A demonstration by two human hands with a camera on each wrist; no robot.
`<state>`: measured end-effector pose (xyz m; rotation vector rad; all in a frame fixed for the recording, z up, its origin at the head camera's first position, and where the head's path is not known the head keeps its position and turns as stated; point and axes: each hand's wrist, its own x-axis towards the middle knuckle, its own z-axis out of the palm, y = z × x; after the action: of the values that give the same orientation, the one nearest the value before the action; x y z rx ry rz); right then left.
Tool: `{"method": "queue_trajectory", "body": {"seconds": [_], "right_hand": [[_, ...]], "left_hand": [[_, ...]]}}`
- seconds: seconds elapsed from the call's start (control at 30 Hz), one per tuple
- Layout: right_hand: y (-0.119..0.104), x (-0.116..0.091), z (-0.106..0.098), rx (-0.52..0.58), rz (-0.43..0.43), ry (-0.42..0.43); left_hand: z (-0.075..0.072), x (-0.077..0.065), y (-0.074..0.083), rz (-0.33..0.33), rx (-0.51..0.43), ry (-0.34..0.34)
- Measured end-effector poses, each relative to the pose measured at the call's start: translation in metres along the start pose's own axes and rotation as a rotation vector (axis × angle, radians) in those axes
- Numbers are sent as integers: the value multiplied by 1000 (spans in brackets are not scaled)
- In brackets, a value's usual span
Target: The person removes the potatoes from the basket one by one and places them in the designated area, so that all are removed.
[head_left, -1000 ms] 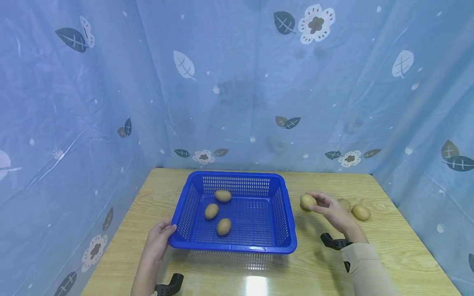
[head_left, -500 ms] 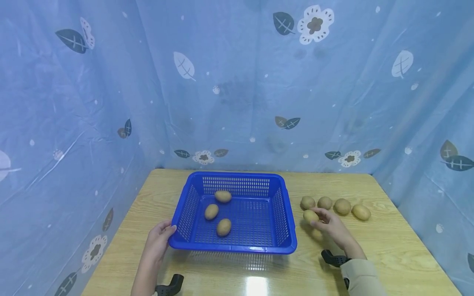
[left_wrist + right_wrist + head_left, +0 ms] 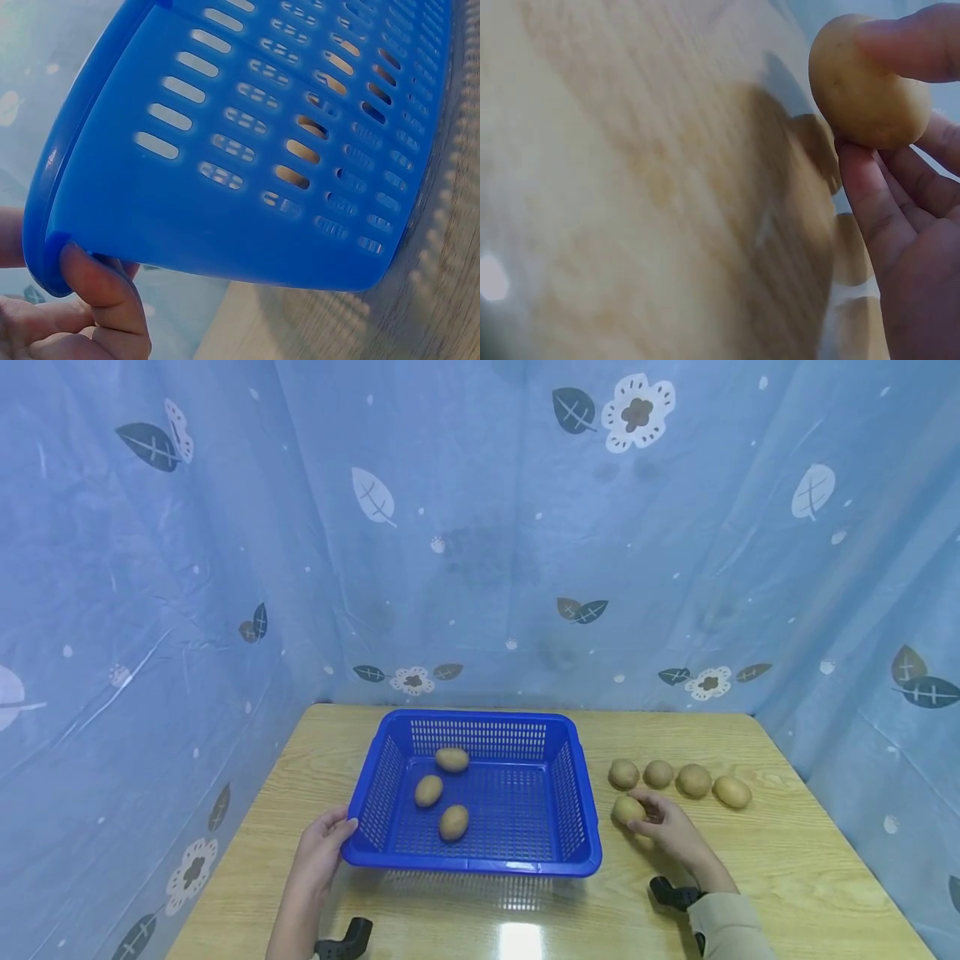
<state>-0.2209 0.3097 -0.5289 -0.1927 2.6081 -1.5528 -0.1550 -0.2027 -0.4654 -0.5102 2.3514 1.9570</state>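
Observation:
My left hand (image 3: 321, 843) grips the near left corner of a blue plastic basket (image 3: 480, 864); the left wrist view shows its thumb (image 3: 105, 292) against the rim. Three potatoes lie in the basket's left half, one potato (image 3: 452, 759) towards the back, another potato (image 3: 428, 791) at the left and a third potato (image 3: 453, 822) nearer the front. To the right of the basket, my right hand (image 3: 675, 835) pinches a light brown potato (image 3: 866, 90) between thumb and fingers, close over the table. Just behind it, a row of several potatoes (image 3: 693, 781) lies on the wood.
The wooden table (image 3: 810, 877) has blue patterned curtains (image 3: 480, 568) along its back and sides. Each wrist wears a black camera mount (image 3: 345, 941). A bright light reflection shows on the table's front part.
My right hand has set one potato down at the left end of the row. It now holds a different potato in front of that row. The left hand has stayed on the basket.

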Motion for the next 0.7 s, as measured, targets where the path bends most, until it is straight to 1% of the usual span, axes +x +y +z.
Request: {"method": "queue_trajectory", "body": {"seconds": [0.13,0.37,0.5,0.7], "right_hand": [[2,0,2,-6,8,9],[5,1,4,-30,-3,8],[6,0,3,-27,-1,14],[6,-1,2,4,15,-2]], "left_hand": [[0,0,0,-6,-1,0],[-1,1,0,-6,-17,-2],[0,1,0,-14,-8,0],[0,1,1,4,-23,-7]]}}
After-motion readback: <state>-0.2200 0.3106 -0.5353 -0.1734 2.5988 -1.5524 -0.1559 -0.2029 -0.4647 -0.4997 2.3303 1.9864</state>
